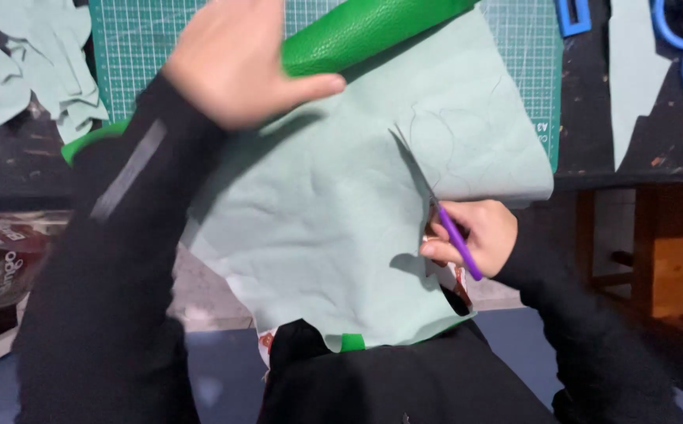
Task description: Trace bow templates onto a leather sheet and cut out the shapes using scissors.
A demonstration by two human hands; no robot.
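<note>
Sleeves: 2 long black sleeves, 1 on each arm, reaching to the wrists.
Left sleeve (114,235): black matte fabric with 1 narrow grey strip running along the forearm; slightly blurred.
Right sleeve (585,314): plain black, no marking visible, softly creased near the wrist.
Left hand (235,59): bare, no glove, ring or watch visible.
Right hand (475,235): bare, no glove visible.
Lap (404,385): dark black garment below the arms; its kind cannot be told.
</note>
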